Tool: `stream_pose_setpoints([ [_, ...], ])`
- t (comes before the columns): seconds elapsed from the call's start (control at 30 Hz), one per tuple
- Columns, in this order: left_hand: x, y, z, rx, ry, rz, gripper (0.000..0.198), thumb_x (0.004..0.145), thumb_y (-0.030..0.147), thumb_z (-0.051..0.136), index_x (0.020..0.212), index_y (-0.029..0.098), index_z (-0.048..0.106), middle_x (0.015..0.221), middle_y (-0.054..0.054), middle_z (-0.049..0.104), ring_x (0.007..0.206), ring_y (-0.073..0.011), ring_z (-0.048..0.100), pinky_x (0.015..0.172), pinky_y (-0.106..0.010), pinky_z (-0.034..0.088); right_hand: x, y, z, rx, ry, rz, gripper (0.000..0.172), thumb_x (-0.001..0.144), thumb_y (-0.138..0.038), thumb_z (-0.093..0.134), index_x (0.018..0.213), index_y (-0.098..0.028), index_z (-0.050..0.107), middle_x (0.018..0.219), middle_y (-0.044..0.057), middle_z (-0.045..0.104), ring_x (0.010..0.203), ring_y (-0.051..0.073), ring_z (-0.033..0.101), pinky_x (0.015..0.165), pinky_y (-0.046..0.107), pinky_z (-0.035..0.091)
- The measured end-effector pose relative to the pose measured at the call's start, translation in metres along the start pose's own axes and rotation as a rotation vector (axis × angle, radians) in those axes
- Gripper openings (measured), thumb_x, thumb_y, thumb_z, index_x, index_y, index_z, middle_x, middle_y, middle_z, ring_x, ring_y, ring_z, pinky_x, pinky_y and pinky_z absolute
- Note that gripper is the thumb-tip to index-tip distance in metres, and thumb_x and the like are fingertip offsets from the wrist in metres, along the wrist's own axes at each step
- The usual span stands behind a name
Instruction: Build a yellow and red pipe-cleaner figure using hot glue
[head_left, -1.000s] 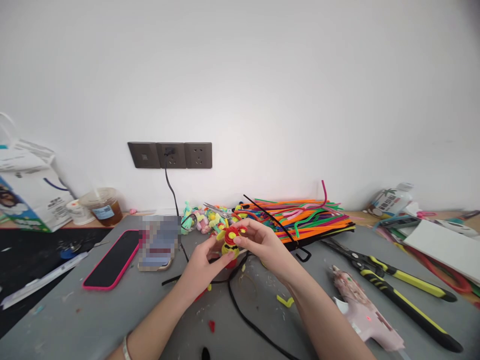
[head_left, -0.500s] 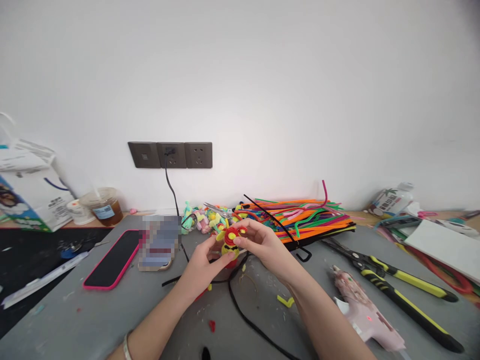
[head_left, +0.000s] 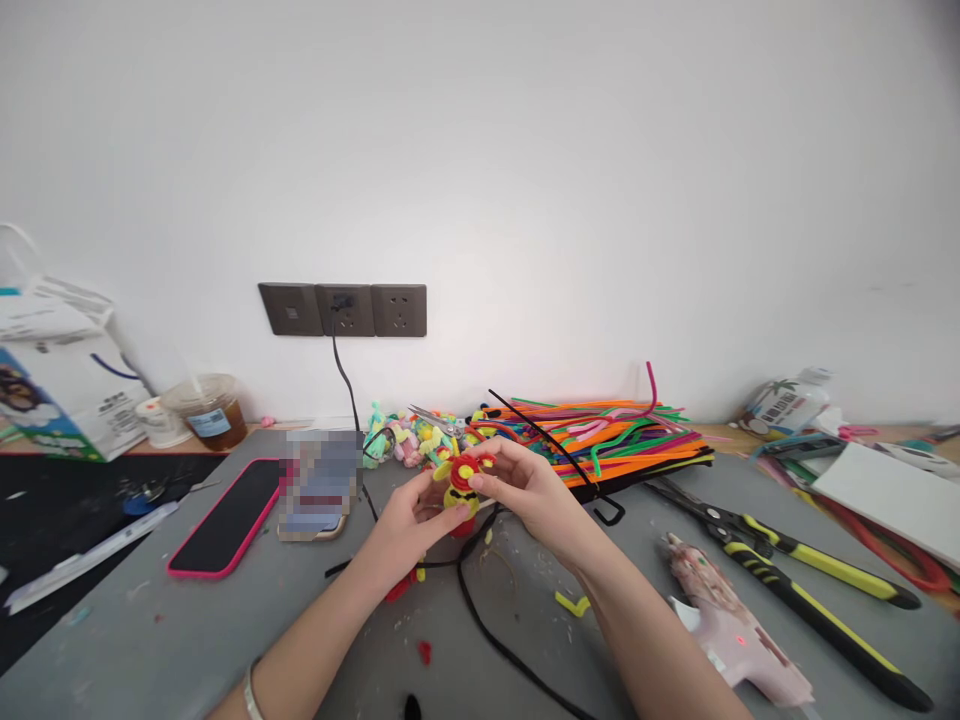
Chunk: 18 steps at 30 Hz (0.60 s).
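Note:
A small red and yellow pipe-cleaner figure point(head_left: 463, 482) with a black band round its middle is held upright between both hands at the centre. My left hand point(head_left: 411, 528) grips its left side, thumb across the lower yellow part. From the right, my right hand point(head_left: 525, 490) pinches the red upper part with thumb and fingers. Some of the fingertips are hidden behind the figure. Below my left wrist lies another red and yellow piece point(head_left: 403, 584), partly covered by the arm. A bent yellow pipe-cleaner scrap point(head_left: 573, 603) lies beside my right forearm.
Behind the hands are a pile of coloured pipe cleaners point(head_left: 630, 440) and small pastel pieces point(head_left: 409, 440). To the right lie long-handled scissors point(head_left: 802, 590) and a pink glue gun point(head_left: 739, 625). A pink-cased phone point(head_left: 225, 520), another phone point(head_left: 319, 490) and a drink cup point(head_left: 214, 412) stand left.
Both hands keep the same grip on the figure, with hardly any movement. The whole view has shifted very slightly.

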<state>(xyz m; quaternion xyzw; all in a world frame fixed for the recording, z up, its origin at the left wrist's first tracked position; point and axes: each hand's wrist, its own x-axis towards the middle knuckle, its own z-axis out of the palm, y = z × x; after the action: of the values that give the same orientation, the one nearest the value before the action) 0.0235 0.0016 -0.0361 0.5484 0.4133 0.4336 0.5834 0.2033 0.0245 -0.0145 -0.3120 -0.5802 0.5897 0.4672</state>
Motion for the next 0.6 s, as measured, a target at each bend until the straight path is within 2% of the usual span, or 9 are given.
stream_pose_setpoints([
  [0.33,0.0001,-0.0027,0.0003,0.024,0.012,0.028,0.050,0.080,0.044,0.077,0.121,0.018,0.066,0.119,-0.010,0.074,0.113,-0.0280,0.067,0.095,-0.037,0.053,0.0000,-0.0005,0.0000,-0.001,-0.019,-0.012,0.027,0.076,-0.042,0.083,0.091,-0.024,0.070,0.091,0.001,0.074,0.087,0.018,0.068,0.075,0.030,0.054],
  [0.6,-0.0015,-0.0016,0.0025,0.073,0.028,0.049,0.052,0.081,0.051,0.075,0.120,0.018,0.065,0.123,-0.011,0.072,0.115,-0.0293,0.065,0.096,-0.037,0.051,0.0002,-0.0018,0.0005,0.001,0.002,-0.024,0.028,0.073,-0.043,0.085,0.084,-0.024,0.068,0.084,-0.001,0.070,0.080,0.017,0.065,0.072,0.029,0.051],
])
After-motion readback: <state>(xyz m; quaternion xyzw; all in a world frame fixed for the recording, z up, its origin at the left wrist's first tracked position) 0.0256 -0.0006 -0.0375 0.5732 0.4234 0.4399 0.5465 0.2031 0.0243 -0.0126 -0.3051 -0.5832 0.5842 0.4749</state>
